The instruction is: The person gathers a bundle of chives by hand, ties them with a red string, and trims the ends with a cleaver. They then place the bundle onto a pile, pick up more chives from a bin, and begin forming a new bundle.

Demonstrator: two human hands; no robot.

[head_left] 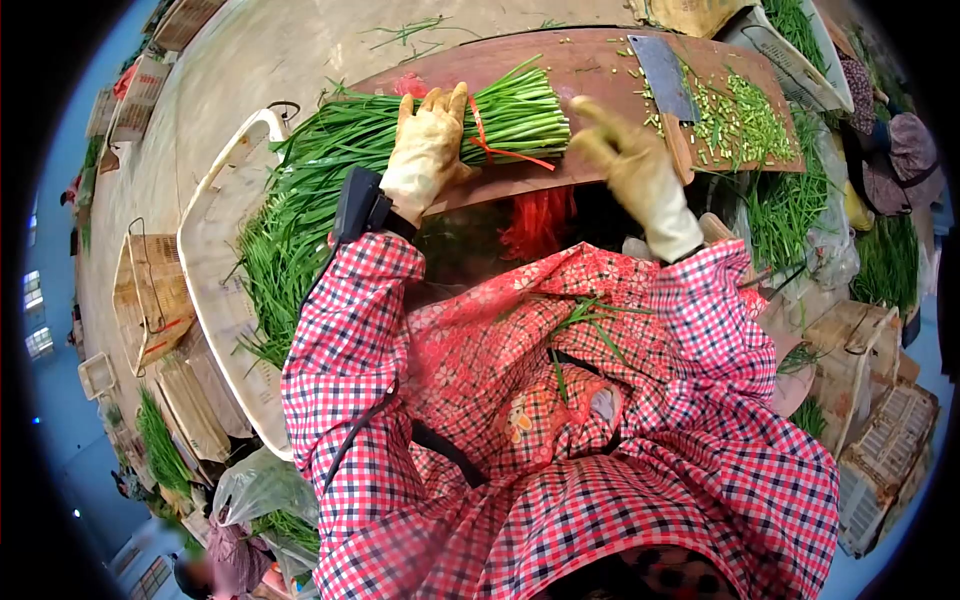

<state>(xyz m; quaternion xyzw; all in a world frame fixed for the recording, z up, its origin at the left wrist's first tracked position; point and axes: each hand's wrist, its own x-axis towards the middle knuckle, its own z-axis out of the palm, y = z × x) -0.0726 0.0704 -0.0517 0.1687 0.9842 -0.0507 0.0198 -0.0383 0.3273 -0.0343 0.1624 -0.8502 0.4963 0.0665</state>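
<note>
A thick bundle of long green stalks [525, 115] lies on the brown board [600, 60], its cut ends pointing right and a red tie [482, 130] around it. My left hand [430, 145], in a pale yellow glove, rests on top of the bundle just left of the tie, fingers spread over the stalks. To the right of the cut ends, my right hand [630, 165], gloved too, hovers with its fingers apart and slightly blurred, holding nothing. Beyond it a cleaver [664, 80] with a wooden handle lies on the board.
Chopped stalk pieces [740, 118] cover the board's right end. A white basket [195, 225] of loose greens stands at the left. Red strips [537, 222] hang below the board's near edge. Crates [885, 450] stand at the lower right. Other people are at the far right and lower left.
</note>
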